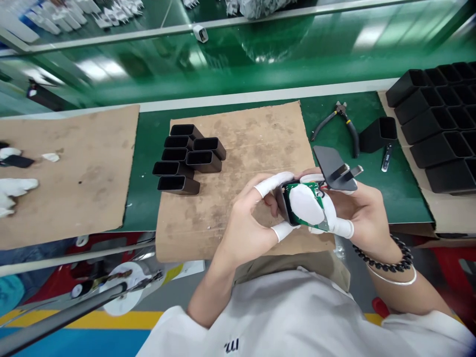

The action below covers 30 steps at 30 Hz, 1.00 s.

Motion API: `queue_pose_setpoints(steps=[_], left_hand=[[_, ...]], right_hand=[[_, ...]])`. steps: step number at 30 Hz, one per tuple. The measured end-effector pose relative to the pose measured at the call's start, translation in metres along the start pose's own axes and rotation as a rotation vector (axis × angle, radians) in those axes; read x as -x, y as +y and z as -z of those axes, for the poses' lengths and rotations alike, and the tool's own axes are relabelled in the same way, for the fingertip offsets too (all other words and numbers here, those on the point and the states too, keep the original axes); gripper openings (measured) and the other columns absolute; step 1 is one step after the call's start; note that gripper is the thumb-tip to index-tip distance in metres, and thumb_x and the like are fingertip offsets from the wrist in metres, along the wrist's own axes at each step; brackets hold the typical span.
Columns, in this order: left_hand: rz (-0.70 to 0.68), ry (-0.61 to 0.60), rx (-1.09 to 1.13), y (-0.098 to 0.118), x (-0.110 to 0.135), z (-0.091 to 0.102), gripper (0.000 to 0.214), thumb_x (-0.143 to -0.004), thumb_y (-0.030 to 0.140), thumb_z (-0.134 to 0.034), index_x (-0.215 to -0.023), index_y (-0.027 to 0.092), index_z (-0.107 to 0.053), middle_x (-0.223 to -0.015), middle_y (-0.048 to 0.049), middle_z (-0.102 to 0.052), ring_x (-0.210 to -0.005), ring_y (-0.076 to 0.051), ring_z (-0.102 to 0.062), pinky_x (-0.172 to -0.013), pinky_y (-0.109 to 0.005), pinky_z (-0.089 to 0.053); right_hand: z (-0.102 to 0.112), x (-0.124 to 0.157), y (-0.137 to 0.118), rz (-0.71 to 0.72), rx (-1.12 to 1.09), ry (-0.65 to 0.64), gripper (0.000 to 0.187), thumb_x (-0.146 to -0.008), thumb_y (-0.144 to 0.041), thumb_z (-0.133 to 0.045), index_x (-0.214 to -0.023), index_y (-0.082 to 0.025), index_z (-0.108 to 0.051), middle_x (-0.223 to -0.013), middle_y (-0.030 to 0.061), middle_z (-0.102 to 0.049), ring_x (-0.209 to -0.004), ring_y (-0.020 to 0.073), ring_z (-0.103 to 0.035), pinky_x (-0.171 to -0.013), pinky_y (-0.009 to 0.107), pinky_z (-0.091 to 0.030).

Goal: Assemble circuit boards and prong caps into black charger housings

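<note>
Head view is showing both hands working over the middle cardboard sheet point(241, 148), the largest thing on the green bench point(148, 134). The left hand point(249, 218) and right hand point(357, 208), each wearing white finger cots, are pinching one charger assembly between them just above the sheet's near edge: a green circuit board point(308, 203) with a white pad on it, joined by short wires to a dark plug cover point(330, 166) whose metal pins are sticking up. Both grips are closed narrowly on that assembly.

I judge the wires to be the weak spot: the cover is hanging off to the side, so a twist or tug from the right hand could be straining the solder joints. The cots could also be slipping on the smooth board, dropping it onto the sheet.

Counting downward in size: two full cardboard sheets, with a third partly showing at right; one block of black housings point(439, 119) at far right, too cropped to count; seven loose housings point(188, 158) stacked on the middle sheet; one more point(379, 134) beside one pair of cutters point(344, 124).
</note>
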<state>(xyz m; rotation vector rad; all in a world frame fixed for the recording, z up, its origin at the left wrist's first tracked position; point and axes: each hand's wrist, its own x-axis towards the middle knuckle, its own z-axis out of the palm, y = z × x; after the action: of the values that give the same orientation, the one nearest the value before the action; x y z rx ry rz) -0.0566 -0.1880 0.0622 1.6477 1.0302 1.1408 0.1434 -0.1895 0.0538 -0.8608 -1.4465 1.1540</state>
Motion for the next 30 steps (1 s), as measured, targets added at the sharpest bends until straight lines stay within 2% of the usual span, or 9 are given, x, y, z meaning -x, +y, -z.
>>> queue_pose_setpoints(steps=[3,7,13,25,30], left_hand=[[-0.005,0.0,0.002,0.001,0.0009,0.0003,0.062,-0.069,0.004,-0.079,-0.127,0.025,-0.068,-0.116,-0.0028,-0.064,-0.068,-0.007,-0.053,-0.071,-0.024,-0.053],[0.004,-0.001,0.013,0.0005,0.0018,-0.0001,0.063,-0.069,0.003,-0.078,-0.127,0.025,-0.067,-0.115,-0.0029,-0.063,-0.069,-0.007,-0.053,-0.07,-0.024,-0.053],[0.001,0.007,-0.003,0.0018,0.0003,-0.0005,0.06,-0.07,0.005,-0.078,-0.126,0.024,-0.068,-0.113,-0.0035,-0.064,-0.068,-0.007,-0.053,-0.071,-0.024,-0.055],[-0.013,0.003,-0.016,-0.0016,0.0019,-0.0005,0.065,-0.067,0.0,-0.075,-0.127,0.025,-0.068,-0.112,-0.0029,-0.064,-0.069,-0.007,-0.054,-0.073,-0.026,-0.056],[-0.026,0.011,0.011,-0.0011,0.0019,-0.0015,0.062,-0.069,0.001,-0.073,-0.126,0.024,-0.068,-0.113,-0.0034,-0.064,-0.068,-0.007,-0.053,-0.069,-0.025,-0.055]], right_hand=[[-0.0007,-0.0008,-0.0009,0.008,-0.049,-0.021,0.044,-0.077,-0.028,-0.087,-0.119,-0.034,-0.075,-0.126,0.004,-0.074,-0.121,0.0283,-0.067,-0.108,0.049,-0.053],[-0.0006,-0.0001,-0.0012,-0.031,0.057,0.001,0.043,-0.075,-0.032,-0.089,-0.116,-0.034,-0.076,-0.124,0.0054,-0.074,-0.115,0.03,-0.07,-0.105,0.05,-0.056],[-0.0014,0.0006,-0.0007,-0.039,0.087,0.012,0.039,-0.075,-0.039,-0.088,-0.112,-0.032,-0.076,-0.125,0.0064,-0.073,-0.115,0.0304,-0.071,-0.104,0.049,-0.057],[-0.0004,-0.0003,0.0002,-0.005,0.109,-0.005,0.041,-0.076,-0.039,-0.088,-0.115,-0.031,-0.077,-0.12,0.0066,-0.074,-0.11,0.0282,-0.071,-0.102,0.047,-0.057],[0.0,0.0001,0.0011,0.016,0.134,-0.023,0.039,-0.075,-0.037,-0.088,-0.112,-0.03,-0.078,-0.124,0.0071,-0.072,-0.112,0.0306,-0.069,-0.101,0.049,-0.056]])
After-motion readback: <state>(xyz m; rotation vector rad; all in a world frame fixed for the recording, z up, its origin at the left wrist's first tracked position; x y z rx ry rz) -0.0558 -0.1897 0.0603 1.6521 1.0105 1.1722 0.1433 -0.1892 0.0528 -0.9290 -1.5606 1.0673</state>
